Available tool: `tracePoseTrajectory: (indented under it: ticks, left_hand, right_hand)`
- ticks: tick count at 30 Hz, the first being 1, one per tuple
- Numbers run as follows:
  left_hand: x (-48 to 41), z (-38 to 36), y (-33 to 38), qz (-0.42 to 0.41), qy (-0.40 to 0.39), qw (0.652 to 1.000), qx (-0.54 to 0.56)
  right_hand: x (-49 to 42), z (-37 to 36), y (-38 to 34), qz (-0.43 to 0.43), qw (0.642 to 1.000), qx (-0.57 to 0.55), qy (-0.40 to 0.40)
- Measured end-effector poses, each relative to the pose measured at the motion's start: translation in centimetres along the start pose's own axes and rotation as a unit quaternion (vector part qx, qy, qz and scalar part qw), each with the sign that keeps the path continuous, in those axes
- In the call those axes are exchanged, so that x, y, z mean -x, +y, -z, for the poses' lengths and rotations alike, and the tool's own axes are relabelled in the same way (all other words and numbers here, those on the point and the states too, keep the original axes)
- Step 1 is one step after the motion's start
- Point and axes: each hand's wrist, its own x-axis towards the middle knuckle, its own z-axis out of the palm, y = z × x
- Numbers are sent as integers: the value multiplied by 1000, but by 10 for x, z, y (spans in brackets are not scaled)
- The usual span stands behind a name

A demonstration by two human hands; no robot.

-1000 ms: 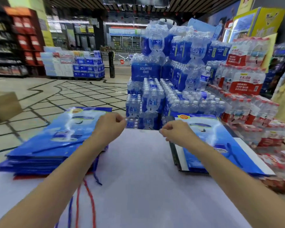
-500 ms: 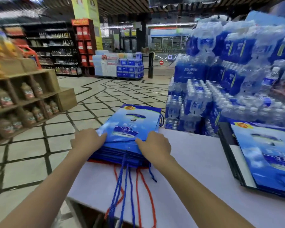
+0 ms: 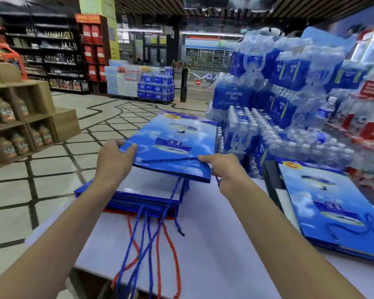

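Note:
A flat blue paper gift bag (image 3: 175, 145) with a cloud print hangs tilted above a stack of folded blue bags (image 3: 147, 195) on a white table (image 3: 214, 255). My left hand (image 3: 113, 162) grips the bag's near left corner, thumb on top. My right hand (image 3: 222, 169) pinches its near right corner and the blue rope handle. Blue and red rope handles (image 3: 147, 244) trail from the stack over the table's front edge.
A second pile of the same blue bags (image 3: 333, 212) lies on the table at right. Shrink-wrapped water bottle packs (image 3: 279, 108) are stacked behind the table. Cardboard shelves with bottles (image 3: 15, 117) stand on the tiled floor at left.
My view swung left from the table's middle to the left stack. Both hands moved onto the stack, took hold of the top bag and lifted it off the pile.

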Motion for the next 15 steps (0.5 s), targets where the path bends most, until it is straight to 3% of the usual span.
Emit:
tracePoseTrajectory:
  ticks: [6, 11, 15]
  left_hand:
    - [43, -61, 46, -37, -111, 993, 22]
    - [80, -117, 62, -81, -206, 970, -103]
    - [104, -143, 46, -143, -249, 921, -262]
  right_hand:
    - [-9, 84, -10, 50, 985, 105, 127]
    - [-19, 148, 24, 72, 952, 230, 190]
    - [-24, 176, 60, 35, 906, 374, 197]
